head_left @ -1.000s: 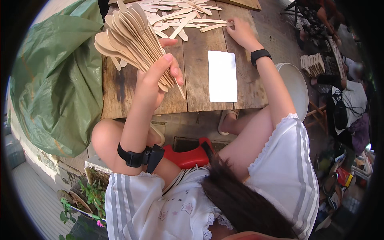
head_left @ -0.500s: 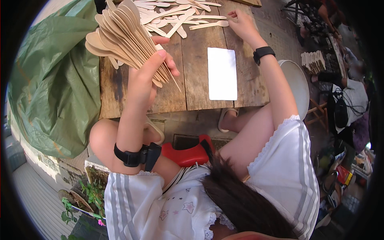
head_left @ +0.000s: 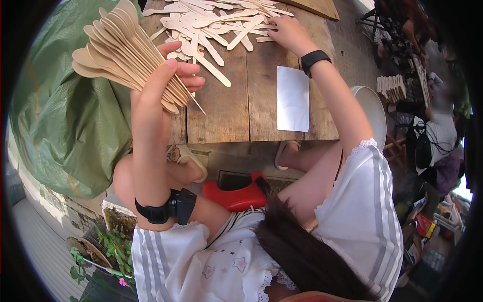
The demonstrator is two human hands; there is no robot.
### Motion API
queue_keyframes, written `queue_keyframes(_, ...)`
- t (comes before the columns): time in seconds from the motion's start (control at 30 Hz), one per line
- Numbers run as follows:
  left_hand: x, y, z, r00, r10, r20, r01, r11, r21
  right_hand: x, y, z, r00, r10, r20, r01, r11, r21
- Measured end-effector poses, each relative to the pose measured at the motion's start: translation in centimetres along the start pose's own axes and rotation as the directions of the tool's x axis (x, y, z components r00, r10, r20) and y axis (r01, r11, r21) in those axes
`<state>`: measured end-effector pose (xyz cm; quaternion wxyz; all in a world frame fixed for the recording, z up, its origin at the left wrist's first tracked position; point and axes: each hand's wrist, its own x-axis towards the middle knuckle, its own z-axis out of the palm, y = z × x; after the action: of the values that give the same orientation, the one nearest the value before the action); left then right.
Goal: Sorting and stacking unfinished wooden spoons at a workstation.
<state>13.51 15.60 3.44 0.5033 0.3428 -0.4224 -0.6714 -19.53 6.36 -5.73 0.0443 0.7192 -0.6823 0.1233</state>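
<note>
The left hand (head_left: 161, 93) is raised above the near left corner of the wooden bench (head_left: 236, 116), its fingers and thumb clamped around the handles of a fanned bundle of wooden spoons (head_left: 126, 50). The spoon bowls point up and to the left, toward the green bag (head_left: 65, 121) that hangs just beside the bench. The right hand (head_left: 284, 32) rests at the far side of the bench with its fingers down on the loose pile of wooden spoons (head_left: 211, 22) scattered there; whether it grips 1 of them cannot be told. The 2 hands are well apart. A white sheet of paper (head_left: 293, 98) lies flat on the bench below the right wrist, near the front edge. A black band sits on each wrist. Under the bench, between the person's knees, a red stool (head_left: 236, 194) shows, and a white bucket (head_left: 372, 108) stands to the right of the bench.
</note>
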Motion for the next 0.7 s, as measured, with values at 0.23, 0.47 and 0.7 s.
queue_keyframes(0.23, -0.4, 0.7, -0.5, 0.997, -0.008, 0.073, 0.011, 0.999, -0.040, 0.2, 1.5, -1.2, 0.932, 0.185, 0.312, -0.286, 0.904, 0.318)
queue_keyframes(0.47, -0.7, -0.3, 0.6, 0.998, -0.055, 0.041, 0.056, 0.998, -0.015, -3.1, -0.6, -5.1, 0.920, 0.252, 0.300, -0.382, 0.746, 0.545)
queue_keyframes(0.7, -1.6, -3.1, 2.6, 0.987, -0.138, 0.084, 0.126, 0.983, 0.130, -11.0, -10.2, -14.4, 0.950, 0.159, 0.269, -0.285, 0.090, 0.954)
